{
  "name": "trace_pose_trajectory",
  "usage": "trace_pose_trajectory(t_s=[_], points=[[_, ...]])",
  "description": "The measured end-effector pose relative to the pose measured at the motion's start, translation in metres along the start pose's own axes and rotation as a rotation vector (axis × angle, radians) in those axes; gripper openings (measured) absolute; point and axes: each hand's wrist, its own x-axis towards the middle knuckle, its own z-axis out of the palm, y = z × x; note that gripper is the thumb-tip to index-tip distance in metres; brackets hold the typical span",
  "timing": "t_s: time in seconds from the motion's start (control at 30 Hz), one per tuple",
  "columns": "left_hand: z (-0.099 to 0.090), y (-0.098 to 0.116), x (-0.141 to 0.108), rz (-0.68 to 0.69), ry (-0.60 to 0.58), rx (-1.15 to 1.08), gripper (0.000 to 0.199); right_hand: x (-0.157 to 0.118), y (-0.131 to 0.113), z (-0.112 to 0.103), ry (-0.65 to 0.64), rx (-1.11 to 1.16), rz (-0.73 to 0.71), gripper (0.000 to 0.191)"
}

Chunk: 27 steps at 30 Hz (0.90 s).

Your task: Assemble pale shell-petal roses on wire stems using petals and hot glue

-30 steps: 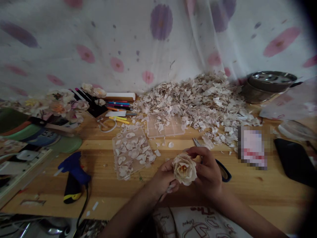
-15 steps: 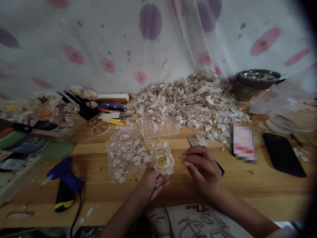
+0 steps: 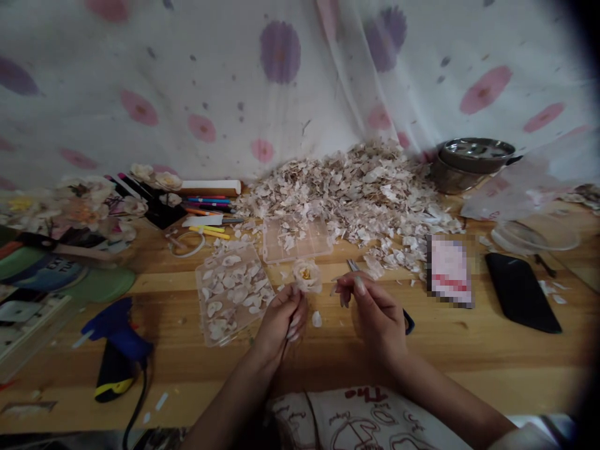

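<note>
My left hand point(image 3: 284, 322) is closed on the stem of a cream-white artificial flower point(image 3: 307, 276) with a yellow centre, its head turned up above my fingers. To the right, my right hand point(image 3: 377, 312) hangs over the table with fingers curled and thumb against them. Whatever they may pinch is too small to make out. A loose petal point(image 3: 317, 319) lies on the wood between my hands. Left of them is a clear plastic tray point(image 3: 202, 312) with many pale petals in it. Scissors point(image 3: 409, 322) lie partly hidden under my right hand.
A big heap of pale petals point(image 3: 356, 187) spreads along the back, beside a second clear tray point(image 3: 300, 257). A blue glue gun point(image 3: 115, 331) stands at left with its cord. At right lie a black phone point(image 3: 522, 294) and a metal pot point(image 3: 457, 172).
My left hand has raised the flower slightly and tilted it away. My right hand has shifted a little left and turned. A loose petal now shows on the table between them.
</note>
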Motion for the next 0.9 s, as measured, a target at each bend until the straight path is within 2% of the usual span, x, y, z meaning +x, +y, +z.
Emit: trace_pose_trajectory(t_s=[0.17,0.3,0.4,0.53,0.6,0.67,0.73,0.8,0.9], points=[[-0.008,-0.008,0.009,0.167,0.188,0.420,0.024,0.000,-0.009,0.000,-0.071,0.090,0.032,0.028],[-0.010,-0.006,0.008,0.326,0.296,0.755,0.014,0.003,-0.024,0.000,-0.264,0.312,0.256,0.049],[-0.009,0.001,0.005,0.467,0.330,0.908,0.015,-0.001,-0.036,-0.005,-0.366,0.391,0.392,0.058],[-0.008,0.020,-0.012,0.686,0.430,1.027,0.022,-0.012,-0.045,-0.015,-0.413,0.290,0.364,0.060],[-0.005,0.033,-0.029,0.910,0.489,1.120,0.021,-0.017,-0.047,-0.018,-0.431,0.228,0.333,0.062],[0.001,0.044,-0.046,1.083,0.414,1.148,0.024,-0.021,-0.050,-0.019,-0.454,0.206,0.310,0.064],[0.007,0.050,-0.061,1.185,0.287,1.165,0.026,-0.022,-0.053,-0.019,-0.487,0.214,0.313,0.065],[0.013,0.052,-0.070,1.224,0.205,1.173,0.026,-0.023,-0.056,-0.019,-0.525,0.235,0.333,0.064],[0.016,0.049,-0.073,1.212,0.158,1.165,0.021,-0.026,-0.057,-0.020,-0.568,0.248,0.361,0.067]])
